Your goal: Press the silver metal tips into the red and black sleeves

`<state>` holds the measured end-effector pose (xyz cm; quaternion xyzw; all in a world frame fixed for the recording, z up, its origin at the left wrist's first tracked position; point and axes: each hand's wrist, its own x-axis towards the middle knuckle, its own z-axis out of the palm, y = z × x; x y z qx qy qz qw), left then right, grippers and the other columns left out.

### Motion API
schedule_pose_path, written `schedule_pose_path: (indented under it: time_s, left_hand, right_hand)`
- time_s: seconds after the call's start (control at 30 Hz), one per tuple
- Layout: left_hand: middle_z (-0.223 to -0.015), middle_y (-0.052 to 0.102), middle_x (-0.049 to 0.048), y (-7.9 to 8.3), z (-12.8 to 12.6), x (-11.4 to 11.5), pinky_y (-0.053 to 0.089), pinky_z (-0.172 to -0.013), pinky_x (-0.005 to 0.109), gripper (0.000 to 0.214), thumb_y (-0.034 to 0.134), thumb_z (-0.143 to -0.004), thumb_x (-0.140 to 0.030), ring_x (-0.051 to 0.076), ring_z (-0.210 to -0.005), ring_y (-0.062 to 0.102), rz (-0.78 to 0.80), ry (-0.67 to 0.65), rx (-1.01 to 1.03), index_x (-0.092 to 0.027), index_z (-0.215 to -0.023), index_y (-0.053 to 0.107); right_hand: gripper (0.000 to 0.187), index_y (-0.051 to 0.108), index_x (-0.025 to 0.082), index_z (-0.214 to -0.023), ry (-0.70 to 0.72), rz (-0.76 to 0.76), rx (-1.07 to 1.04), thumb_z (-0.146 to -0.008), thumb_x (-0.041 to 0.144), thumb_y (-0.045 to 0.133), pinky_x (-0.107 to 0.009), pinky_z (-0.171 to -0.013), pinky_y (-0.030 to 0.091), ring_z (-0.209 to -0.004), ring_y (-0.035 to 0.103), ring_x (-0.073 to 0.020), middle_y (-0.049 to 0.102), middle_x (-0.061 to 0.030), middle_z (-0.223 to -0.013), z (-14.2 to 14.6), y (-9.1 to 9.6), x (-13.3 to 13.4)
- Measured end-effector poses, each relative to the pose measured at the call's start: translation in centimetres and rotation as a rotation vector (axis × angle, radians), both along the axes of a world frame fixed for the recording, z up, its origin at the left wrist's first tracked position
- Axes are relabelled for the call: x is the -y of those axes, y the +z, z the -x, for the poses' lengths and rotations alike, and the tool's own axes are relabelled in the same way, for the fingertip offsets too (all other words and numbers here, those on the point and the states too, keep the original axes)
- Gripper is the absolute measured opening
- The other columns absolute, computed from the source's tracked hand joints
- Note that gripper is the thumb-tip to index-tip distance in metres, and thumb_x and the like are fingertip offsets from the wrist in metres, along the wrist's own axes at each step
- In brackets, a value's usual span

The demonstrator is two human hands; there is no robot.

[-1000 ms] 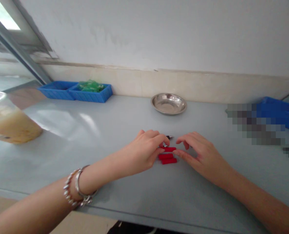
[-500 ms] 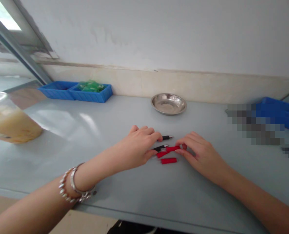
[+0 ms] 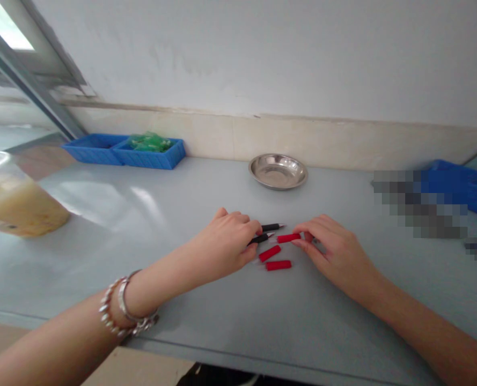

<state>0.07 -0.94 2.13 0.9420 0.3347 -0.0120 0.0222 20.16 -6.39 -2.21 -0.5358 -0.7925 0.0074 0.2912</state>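
Observation:
My left hand (image 3: 226, 244) pinches a black pen (image 3: 261, 238) whose silver tip points right, just above the grey table (image 3: 182, 214). Facing that tip, a red cap (image 3: 288, 237) is held in the fingertips of my right hand (image 3: 335, 252). A gap shows between the tip and the cap. A second black pen (image 3: 273, 227) lies on the table just behind. Two more red caps (image 3: 269, 253) (image 3: 279, 265) lie below the held pieces, between my hands.
A steel dish (image 3: 278, 171) stands at the back by the wall. Blue trays (image 3: 123, 149), one holding green packets (image 3: 148, 141), sit at the back left. A clear plastic container (image 3: 13, 195) lies at the left. Another blue tray (image 3: 461, 187) is at the right.
My left hand drew a black pen out from the group and lifted it. My right hand picked a red cap off the pile and raised it level with the pen tip.

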Motion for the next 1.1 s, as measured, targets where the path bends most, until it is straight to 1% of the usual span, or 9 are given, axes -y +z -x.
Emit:
schedule_pose_path:
  time_s: [0.17,0.33,0.5,0.67,0.77,0.83,0.97,1.03,1.1]
  left_hand:
    - [-0.089,0.057,0.0071,-0.2,0.0,-0.2,0.043,-0.075,0.033,0.023,0.044,-0.082,-0.02,0.02,-0.083,0.056,-0.025,0.06,0.111,-0.014,-0.101,0.055]
    - [-0.093,0.054,0.0067,-0.6,-0.1,-0.2,0.046,-0.071,0.032,0.026,0.039,-0.085,-0.021,0.018,-0.077,0.056,-0.006,0.054,0.197,-0.016,-0.107,0.051]
    - [-0.096,0.052,0.0072,-1.1,-0.3,0.0,0.047,-0.075,0.033,0.026,0.037,-0.086,-0.019,0.018,-0.081,0.056,0.04,0.054,0.27,-0.015,-0.109,0.049]
    - [-0.097,0.049,0.0079,-1.4,-0.3,0.0,0.047,-0.076,0.032,0.026,0.038,-0.086,-0.016,0.016,-0.082,0.054,0.096,0.013,0.304,-0.014,-0.109,0.05]
    - [-0.097,0.049,0.0076,-1.6,-0.4,0.0,0.047,-0.075,0.03,0.026,0.038,-0.086,-0.014,0.015,-0.082,0.054,0.112,-0.028,0.326,-0.014,-0.108,0.051]
    - [-0.097,0.049,0.008,-1.6,-0.4,0.1,0.048,-0.074,0.029,0.026,0.038,-0.085,-0.013,0.014,-0.081,0.054,0.116,-0.045,0.336,-0.014,-0.107,0.052]
    - [-0.101,0.049,0.0083,-1.6,-0.5,0.3,0.048,-0.076,0.028,0.027,0.039,-0.084,-0.009,0.014,-0.082,0.054,0.114,-0.085,0.35,-0.014,-0.106,0.053]
    - [-0.102,0.049,0.008,-1.6,-0.5,0.3,0.048,-0.077,0.028,0.028,0.039,-0.083,-0.009,0.014,-0.083,0.055,0.108,-0.119,0.361,-0.015,-0.107,0.052]
    - [-0.102,0.049,0.0079,-1.6,-0.4,0.4,0.048,-0.077,0.028,0.029,0.039,-0.083,-0.009,0.014,-0.085,0.054,0.095,-0.14,0.375,-0.015,-0.108,0.052]
  right_hand:
    - [0.01,0.059,0.015,-0.085,0.009,0.017,0.057,-0.083,0.021,0.05,-0.032,-0.068,0.04,-0.075,0.049,-0.0189,0.059,-0.0051,-0.077,-0.1,-0.2,-0.3]
    - [0.01,0.059,0.013,-0.084,-0.027,0.015,0.108,-0.081,0.019,0.053,-0.033,-0.069,0.04,-0.076,0.049,-0.0198,0.061,-0.006,-0.078,0.1,-0.2,-0.5]
    - [0.009,0.06,0.015,-0.082,0.039,0.045,0.118,-0.082,0.02,0.052,-0.032,-0.069,0.039,-0.075,0.049,-0.0185,0.061,-0.0046,-0.077,0.1,0.0,-0.3]
    - [0.013,0.06,0.017,-0.081,0.103,0.123,0.125,-0.083,0.025,0.05,-0.031,-0.067,0.039,-0.076,0.049,-0.0184,0.06,-0.004,-0.075,0.2,-0.1,-0.3]
    - [0.014,0.06,0.017,-0.083,0.106,0.121,0.1,-0.083,0.027,0.051,-0.031,-0.067,0.039,-0.077,0.05,-0.0184,0.061,-0.0044,-0.076,0.3,-0.1,-0.2]
    - [0.017,0.06,0.017,-0.082,0.043,0.108,0.05,-0.083,0.031,0.051,-0.031,-0.066,0.039,-0.075,0.05,-0.0178,0.06,-0.0042,-0.075,0.3,0.1,-0.1]
    - [0.03,0.056,0.017,-0.069,-0.11,0.127,-0.088,-0.083,0.042,0.047,-0.028,-0.06,0.036,-0.064,0.048,-0.0152,0.055,-0.0019,-0.065,0.2,0.7,0.1]
    - [0.032,0.054,0.017,-0.067,-0.077,0.138,-0.112,-0.085,0.041,0.044,-0.027,-0.059,0.035,-0.062,0.047,-0.0141,0.053,-0.001,-0.062,0.3,0.8,0.1]
    - [0.032,0.053,0.017,-0.065,0.002,0.139,-0.101,-0.088,0.036,0.04,-0.027,-0.059,0.034,-0.061,0.046,-0.0133,0.051,-0.0006,-0.06,0.4,0.9,0.2]
